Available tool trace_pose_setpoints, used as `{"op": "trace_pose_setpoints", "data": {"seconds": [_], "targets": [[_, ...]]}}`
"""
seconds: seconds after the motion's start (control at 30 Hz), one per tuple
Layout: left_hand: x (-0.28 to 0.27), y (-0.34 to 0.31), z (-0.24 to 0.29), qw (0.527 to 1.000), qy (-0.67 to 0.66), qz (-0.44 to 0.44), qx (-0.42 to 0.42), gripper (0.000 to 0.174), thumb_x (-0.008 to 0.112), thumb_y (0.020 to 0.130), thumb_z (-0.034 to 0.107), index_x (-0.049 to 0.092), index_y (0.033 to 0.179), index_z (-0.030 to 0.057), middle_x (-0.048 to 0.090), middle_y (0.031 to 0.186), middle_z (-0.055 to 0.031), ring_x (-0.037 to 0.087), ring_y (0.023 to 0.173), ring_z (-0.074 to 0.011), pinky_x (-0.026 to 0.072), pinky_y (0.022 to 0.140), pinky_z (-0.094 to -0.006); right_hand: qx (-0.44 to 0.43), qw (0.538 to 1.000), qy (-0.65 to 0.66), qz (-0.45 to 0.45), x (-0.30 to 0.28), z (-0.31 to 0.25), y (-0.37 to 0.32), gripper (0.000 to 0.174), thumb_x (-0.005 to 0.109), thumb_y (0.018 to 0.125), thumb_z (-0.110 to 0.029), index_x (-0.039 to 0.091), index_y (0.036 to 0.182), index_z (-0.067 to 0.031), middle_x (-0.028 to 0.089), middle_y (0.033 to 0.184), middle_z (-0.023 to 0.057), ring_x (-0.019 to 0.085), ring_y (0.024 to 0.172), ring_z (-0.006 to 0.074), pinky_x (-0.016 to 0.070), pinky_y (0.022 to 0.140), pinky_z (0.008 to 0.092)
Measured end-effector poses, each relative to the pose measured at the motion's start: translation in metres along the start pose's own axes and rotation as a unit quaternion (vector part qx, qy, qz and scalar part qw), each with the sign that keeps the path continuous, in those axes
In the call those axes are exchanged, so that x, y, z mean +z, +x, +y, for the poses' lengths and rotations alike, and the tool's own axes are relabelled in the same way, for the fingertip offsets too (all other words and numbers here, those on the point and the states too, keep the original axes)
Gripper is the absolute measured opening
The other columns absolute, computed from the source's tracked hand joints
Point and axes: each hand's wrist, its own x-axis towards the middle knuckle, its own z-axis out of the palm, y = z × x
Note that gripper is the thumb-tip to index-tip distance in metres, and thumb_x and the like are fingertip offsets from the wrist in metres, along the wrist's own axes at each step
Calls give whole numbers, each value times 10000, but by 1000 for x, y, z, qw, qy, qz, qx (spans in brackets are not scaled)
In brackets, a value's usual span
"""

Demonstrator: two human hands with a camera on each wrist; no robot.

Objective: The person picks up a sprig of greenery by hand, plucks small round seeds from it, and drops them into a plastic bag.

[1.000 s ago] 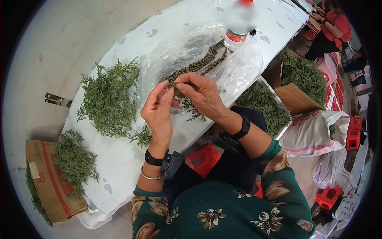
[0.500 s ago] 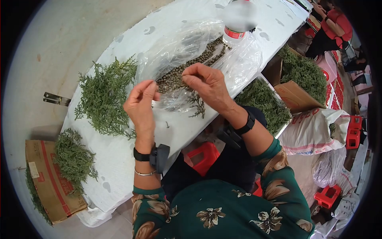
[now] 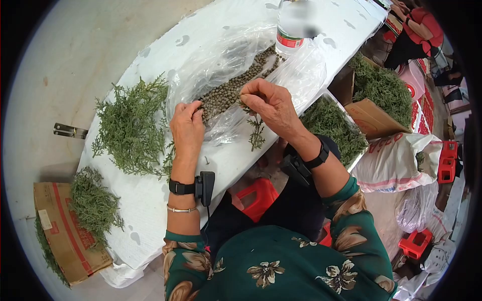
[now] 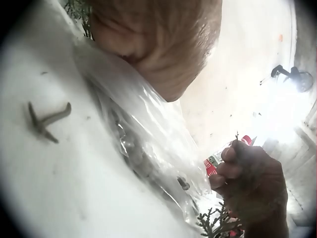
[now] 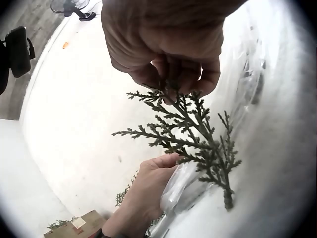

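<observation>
Small round brownish balls (image 3: 226, 95) lie heaped on a clear plastic bag (image 3: 211, 57) on the white-covered table (image 3: 145, 210). My left hand (image 3: 186, 125) is at the near-left edge of the heap, fingertips right at the balls, thumb and forefinger a little apart. Between thumb and fingers my right hand (image 3: 273, 108) pinches a green conifer sprig (image 5: 198, 139), which hangs down beside the bag. Its pinched end is mostly hidden by the fingers. A larger pile of green sprigs (image 3: 133, 130) lies left of my left hand.
A clear bottle with a red label (image 3: 288, 41) stands at the bag's far end. A cardboard box (image 3: 68, 231) and more greenery (image 3: 95, 200) are at the left. Right of the table are a greenery-filled box (image 3: 334, 130), a white sack (image 3: 396, 163) and a red stool (image 3: 258, 198).
My hands were close together, then moved apart. The left hand moved left, then forward to the balls. My right hand shifted slightly right with the sprig, which now hangs in fuller view.
</observation>
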Motion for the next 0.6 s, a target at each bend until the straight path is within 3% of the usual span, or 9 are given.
{"op": "trace_pose_setpoints", "data": {"seconds": [0.17,0.27,0.3,0.4,0.6], "targets": [[4,3,2,1000,-7,-9,12,211,626,748,-6,657,946,60,547,782,-126,567,692,-285,452,631,-342,21,1000,-2,1,0,-3,3,78,563,863,-78,577,873,-2,546,730,-22,481,634,42,417,572,195],[4,3,4,1000,10,1,28,184,628,765,27,658,946,35,539,742,-88,535,623,-180,436,597,-284,8,1000,-18,-6,4,-4,3,76,567,860,-80,576,868,-4,545,726,-24,477,636,42,411,571,195],[4,3,4,1000,11,0,27,184,628,765,27,658,946,35,539,742,-88,535,623,-180,436,597,-284,9,1000,-17,-6,5,-4,2,76,567,860,-80,576,868,-4,545,726,-24,477,636,42,411,571,195],[3,5,5,1000,10,-27,-10,157,622,764,36,662,915,54,553,815,-127,582,724,-300,459,644,-363,-18,1000,-21,-9,10,-3,1,80,576,854,-84,575,860,-4,542,720,-27,470,634,40,403,567,196],[3,5,10,997,68,-23,32,121,618,769,48,660,884,47,565,822,-125,590,723,-299,467,640,-360,-11,998,-47,-26,18,-2,1,90,585,849,-92,579,859,-3,540,706,-31,461,630,40,396,559,197]]}}
